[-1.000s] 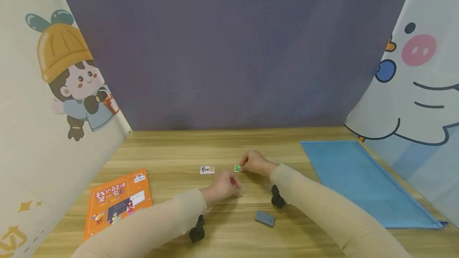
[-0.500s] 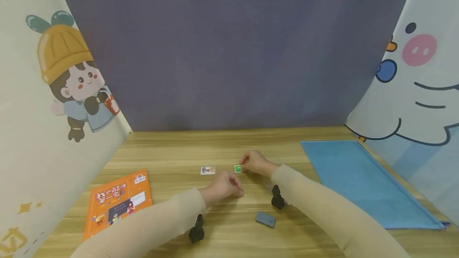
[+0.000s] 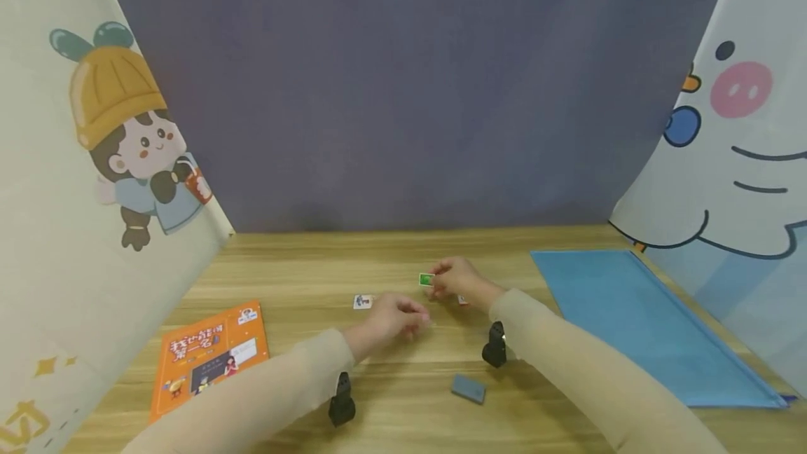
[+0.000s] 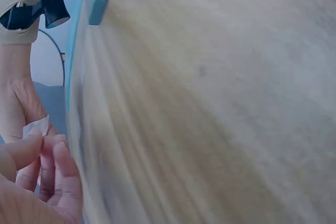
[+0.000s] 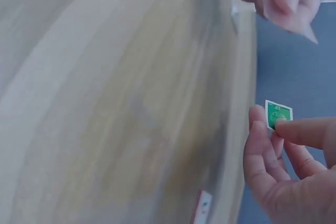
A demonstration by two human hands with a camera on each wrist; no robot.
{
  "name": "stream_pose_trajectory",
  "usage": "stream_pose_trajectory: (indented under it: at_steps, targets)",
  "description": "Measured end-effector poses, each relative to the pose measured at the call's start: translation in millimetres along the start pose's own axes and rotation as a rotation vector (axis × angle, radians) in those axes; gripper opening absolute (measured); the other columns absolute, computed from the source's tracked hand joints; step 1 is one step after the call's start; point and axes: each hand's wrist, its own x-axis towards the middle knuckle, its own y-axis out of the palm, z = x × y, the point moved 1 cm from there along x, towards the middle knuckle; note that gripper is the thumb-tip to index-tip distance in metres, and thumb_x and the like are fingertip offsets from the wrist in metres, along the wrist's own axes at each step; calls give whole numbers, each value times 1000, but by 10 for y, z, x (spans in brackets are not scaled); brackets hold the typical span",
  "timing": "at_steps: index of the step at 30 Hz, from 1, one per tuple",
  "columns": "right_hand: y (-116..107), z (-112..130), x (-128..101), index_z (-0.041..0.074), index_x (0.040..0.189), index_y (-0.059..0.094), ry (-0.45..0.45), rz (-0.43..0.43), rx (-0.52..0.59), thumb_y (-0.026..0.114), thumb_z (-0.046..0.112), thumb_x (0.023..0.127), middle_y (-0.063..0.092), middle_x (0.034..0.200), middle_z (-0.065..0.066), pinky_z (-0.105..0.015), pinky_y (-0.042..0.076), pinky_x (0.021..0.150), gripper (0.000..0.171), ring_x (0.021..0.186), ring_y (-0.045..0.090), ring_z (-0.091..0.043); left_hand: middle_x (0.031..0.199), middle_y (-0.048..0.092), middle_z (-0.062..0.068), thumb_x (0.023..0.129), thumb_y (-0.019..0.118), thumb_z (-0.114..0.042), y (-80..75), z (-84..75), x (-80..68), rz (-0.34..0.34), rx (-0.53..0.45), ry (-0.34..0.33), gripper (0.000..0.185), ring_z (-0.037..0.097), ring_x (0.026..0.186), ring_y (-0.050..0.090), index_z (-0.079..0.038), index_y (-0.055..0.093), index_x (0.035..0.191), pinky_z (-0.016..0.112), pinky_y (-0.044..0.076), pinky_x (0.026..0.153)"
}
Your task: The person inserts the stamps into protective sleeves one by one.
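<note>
My right hand pinches a small green stamp with a white border between thumb and fingers, raised over the table. To its left, my left hand pinches a small, thin, see-through whitish piece, whose pointed corner sticks out past the fingers in the right wrist view. Left of that hand, a white-edged picture stamp lies on the table. Another stamp with a red edge lies beneath my right hand, mostly hidden by it in the head view.
A small blue-grey block lies in front, between the forearms. An orange booklet is at the left, partly under the left sleeve. A blue zip pouch lies flat at the right. A dark curtain closes off the table's back edge.
My right hand has lifted the green stamp and moved slightly back and right, revealing the red-edged stamp. My left hand has shifted a little left, with the whitish piece in its fingers.
</note>
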Motion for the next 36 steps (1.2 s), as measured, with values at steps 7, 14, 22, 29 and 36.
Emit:
stream_pose_trajectory:
  at_steps: [7, 14, 22, 29, 36]
  targets:
    - [-29, 226, -95, -6, 115, 61, -49, 11, 69, 61, -3, 91, 66, 106, -18, -34, 60, 80, 24, 80, 69, -17, 99, 70, 24, 94, 63, -9, -102, -134, 55, -58, -149, 7, 25, 12, 72, 68, 9, 64, 111, 34, 61, 76]
    - [-76, 407, -148, -10, 117, 58, -106, 2, 127, 60, -1, 93, 68, 99, -20, -28, 60, 76, 27, 74, 67, -14, 91, 71, 22, 94, 62, -6, -229, -257, 99, -161, -207, 62, 22, 11, 65, 67, 10, 64, 108, 32, 61, 70]
    - [-156, 554, -270, -13, 120, 56, -117, 13, 140, 60, 5, 94, 67, 102, -19, -29, 59, 79, 32, 77, 67, -14, 97, 71, 16, 91, 65, -1, -344, -390, 112, -212, -181, 51, 17, 9, 72, 66, 7, 67, 105, 36, 59, 83]
    - [-211, 648, -373, -8, 114, 57, -126, 30, 140, 61, 11, 95, 66, 93, -9, -38, 58, 87, 27, 80, 65, -17, 104, 69, 21, 91, 67, -11, -429, -456, 99, -250, -184, 39, 19, 10, 74, 66, 2, 69, 105, 33, 59, 80]
    - [-238, 725, -450, -6, 109, 60, -171, 22, 162, 63, 13, 94, 66, 89, -7, -39, 58, 85, 24, 83, 65, -21, 98, 71, 14, 91, 67, -13, -474, -562, 112, -286, -262, 53, 20, 9, 72, 65, 3, 68, 104, 32, 59, 81]
